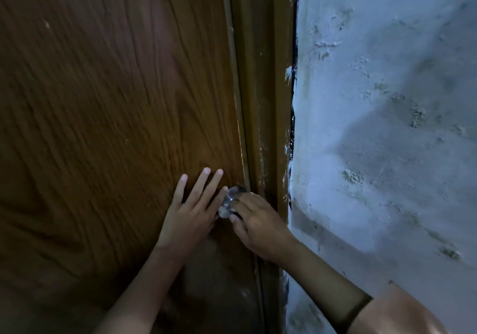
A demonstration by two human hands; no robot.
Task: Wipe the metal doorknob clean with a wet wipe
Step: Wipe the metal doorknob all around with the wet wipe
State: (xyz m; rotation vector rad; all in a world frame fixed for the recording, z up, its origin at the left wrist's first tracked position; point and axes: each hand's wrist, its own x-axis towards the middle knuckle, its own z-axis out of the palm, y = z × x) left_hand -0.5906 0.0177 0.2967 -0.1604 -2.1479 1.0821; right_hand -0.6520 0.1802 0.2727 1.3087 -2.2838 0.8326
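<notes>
Two hands meet at the doorknob (230,200): left hand (192,213) spread flat on the door (103,101), right hand (255,224) gripping it.

I can read no text, label, brand, number or sign anywhere in my view. The brown wood-grain door (103,101) carries only its grain pattern, the brown painted door frame (260,88) shows only white paint flecks, the rough whitewashed wall (387,101) is bare of lettering, and the shiny round metal doorknob (230,199) bears no marking I can make out.
</notes>
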